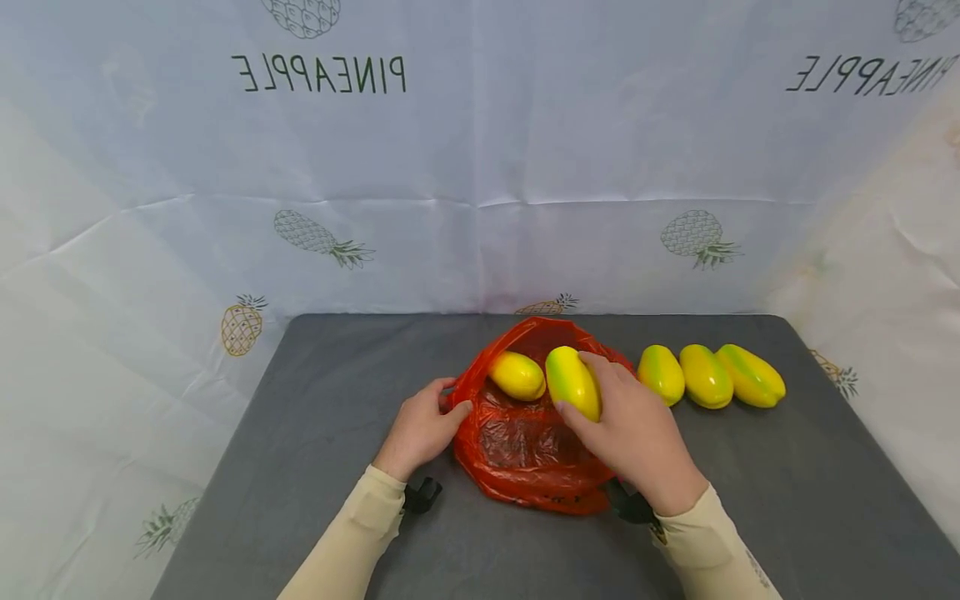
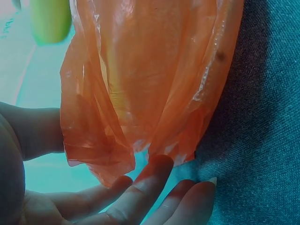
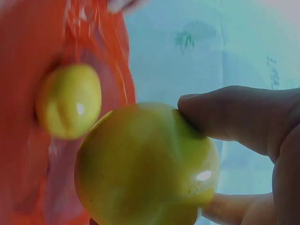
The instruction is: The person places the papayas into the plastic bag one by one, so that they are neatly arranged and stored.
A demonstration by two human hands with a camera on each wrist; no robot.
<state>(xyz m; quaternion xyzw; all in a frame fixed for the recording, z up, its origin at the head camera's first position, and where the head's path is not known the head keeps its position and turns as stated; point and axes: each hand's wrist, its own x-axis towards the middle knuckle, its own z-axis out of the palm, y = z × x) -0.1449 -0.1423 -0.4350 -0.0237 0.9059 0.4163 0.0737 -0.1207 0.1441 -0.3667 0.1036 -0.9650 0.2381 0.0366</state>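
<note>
A red plastic bag (image 1: 517, 487) lies on the table with its mouth spread. My left hand (image 1: 423, 427) holds the bag's left rim, thumb on one side and fingers on the other; the left wrist view shows the thin film (image 2: 140, 70) close up. Over the bag's mouth, my right hand (image 1: 633, 425) grips an oblong yellow-green fruit (image 1: 573, 383), like a papaya, between thumb and fingers. That fruit (image 3: 145, 164) fills much of the right wrist view. A second such fruit (image 1: 517, 376) rests inside the bag, left of the held one.
Three more of these fruits (image 1: 706, 377) lie in a row on the dark grey table (image 1: 330, 375), right of the bag. A white cloth printed with pineapples (image 1: 480, 150) hangs behind the table and along its sides.
</note>
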